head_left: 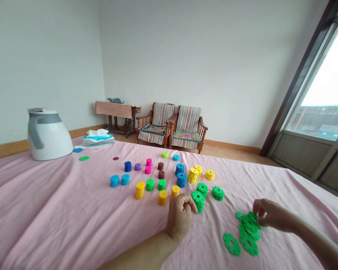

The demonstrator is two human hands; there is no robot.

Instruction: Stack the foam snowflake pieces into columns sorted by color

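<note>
My left hand [181,216] is closed in a loose fist right beside a tall stack of green notched plastic discs [197,201]. Its fingertips seem to meet the stack's side, and what they hold, if anything, is hidden. Behind that stack stand another green stack [202,189] and a shorter one [218,193]. Over on the right, my right hand [273,215] has its fingers bent at the upper edge of a loose pile of green discs [249,228], apparently pinching one. A single green disc [231,244] lies flat at the pile's left.
Across the pink cloth [81,221] stand several short disc stacks, among them yellow [192,175], blue [181,180], orange [139,190], brown [161,174] and pink [148,170]. A white jug [52,138] and a tissue pack [98,140] are at the far left. Two wooden chairs [186,135] stand beyond.
</note>
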